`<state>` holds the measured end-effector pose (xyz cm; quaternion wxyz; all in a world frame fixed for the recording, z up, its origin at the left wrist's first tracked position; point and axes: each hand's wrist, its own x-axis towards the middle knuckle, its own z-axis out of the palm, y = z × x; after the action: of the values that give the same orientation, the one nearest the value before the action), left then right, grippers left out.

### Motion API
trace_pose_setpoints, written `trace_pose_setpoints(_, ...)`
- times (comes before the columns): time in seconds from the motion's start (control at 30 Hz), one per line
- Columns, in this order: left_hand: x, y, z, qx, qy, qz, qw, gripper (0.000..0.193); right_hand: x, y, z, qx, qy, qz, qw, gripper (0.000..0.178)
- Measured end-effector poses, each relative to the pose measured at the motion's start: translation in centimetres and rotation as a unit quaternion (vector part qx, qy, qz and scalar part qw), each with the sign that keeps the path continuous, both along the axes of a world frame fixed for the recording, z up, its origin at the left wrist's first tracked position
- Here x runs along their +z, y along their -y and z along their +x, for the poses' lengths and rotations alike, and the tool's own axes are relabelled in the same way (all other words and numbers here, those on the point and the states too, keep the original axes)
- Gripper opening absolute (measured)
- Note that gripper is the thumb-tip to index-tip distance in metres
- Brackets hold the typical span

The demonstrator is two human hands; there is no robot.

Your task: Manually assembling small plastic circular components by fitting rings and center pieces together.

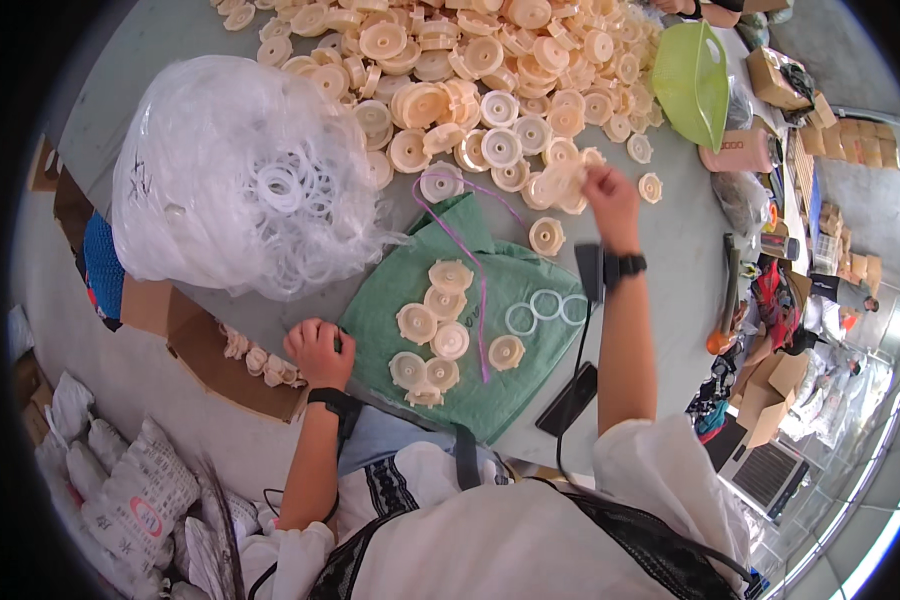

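Bench (690, 265) with a big heap of beige caps (485, 57)

The heap covers the far side. Nearer, to the left, is a clear bag (185, 150). A green cloth (380, 290) lies before the person. The right hand (615, 203) is at the heap's near edge; whether its grip pinches a cap, I cannot tell. The left hand (320, 353) curls beside the cloth, its grip unclear. On the cloth are loose caps (450, 341) and three white rings (534, 311).

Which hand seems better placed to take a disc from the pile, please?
Probably the right hand: it is beside the disc pile; the left hand is farther off, by the green cloth.
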<state>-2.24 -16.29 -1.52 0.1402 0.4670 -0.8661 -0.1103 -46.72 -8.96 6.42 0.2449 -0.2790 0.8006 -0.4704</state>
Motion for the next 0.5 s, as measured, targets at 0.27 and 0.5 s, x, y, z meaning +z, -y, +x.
trace_pose_setpoints(0.27, 0.1, 0.2, 0.1, 0.002, -0.006, 0.005, 1.0, 0.011, 1.1, -2.5, 6.5, 0.212, 0.046, 0.099, 0.971, 0.026)
trace_pose_setpoints(0.5, 0.0, -0.1, -0.3, -0.01, -0.011, -0.007, 1.0, 0.013, -2.0, 7.4, -11.8, 0.019, -0.348, 0.053, 0.936, 0.037)
